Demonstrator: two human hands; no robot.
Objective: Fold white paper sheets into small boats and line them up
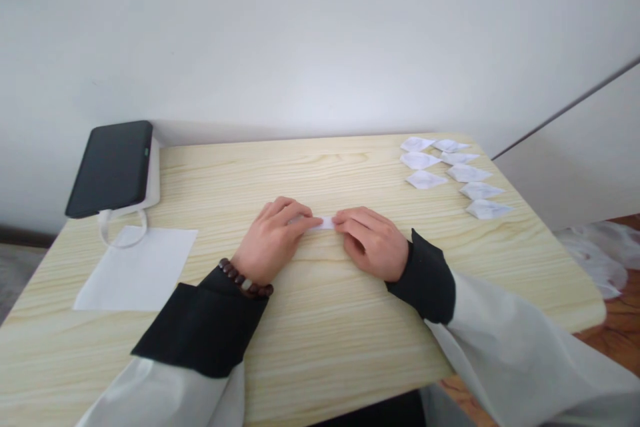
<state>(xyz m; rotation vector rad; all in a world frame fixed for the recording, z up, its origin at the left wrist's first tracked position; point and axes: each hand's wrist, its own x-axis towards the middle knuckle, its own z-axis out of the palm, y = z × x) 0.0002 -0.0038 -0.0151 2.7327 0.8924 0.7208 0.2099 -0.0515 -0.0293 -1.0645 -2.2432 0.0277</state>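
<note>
A small folded piece of white paper (326, 223) lies at the middle of the table, mostly covered by my fingers. My left hand (273, 237) presses its left end, thumb and fingers closed on it. From the other side my right hand (371, 240) pinches the right end, with its fingers curled. Only a short strip of the paper shows between the two hands. A dark bead bracelet (245, 282) circles my left wrist.
Several folded paper pieces (425, 179) with pointed ends lie in two columns at the back right. White sheets (135, 273) rest at the left, under a white cable loop (143, 223). Behind them a black device (113, 163) sits on a white box (153, 180). A wall (320, 40) borders the wooden table (320, 340).
</note>
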